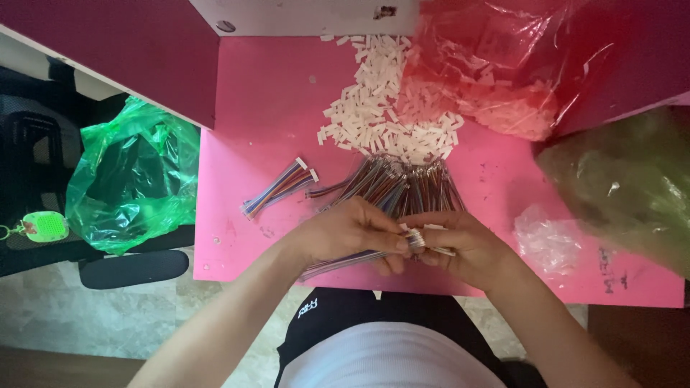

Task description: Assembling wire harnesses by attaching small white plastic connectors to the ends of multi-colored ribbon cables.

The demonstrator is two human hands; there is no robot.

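Note:
My left hand (352,231) pinches a flat multicoloured ribbon cable (338,263) near its end; the cable trails left under my wrist. My right hand (467,248) holds a small white plastic connector (417,238) against that cable end, fingertips of both hands meeting. Just beyond my hands lies a fanned pile of multicoloured cables (402,187). Two finished cables with white connectors (282,187) lie to the left. A heap of white connector housings (381,108) is spread at the back of the pink table (251,115).
A red transparent bag (503,65) holding more white housings sits at the back right. A crumpled clear bag (550,241) lies right of my hands, with a green bag (632,179) beyond it. Another green bag (133,179) hangs off the table's left side on a chair.

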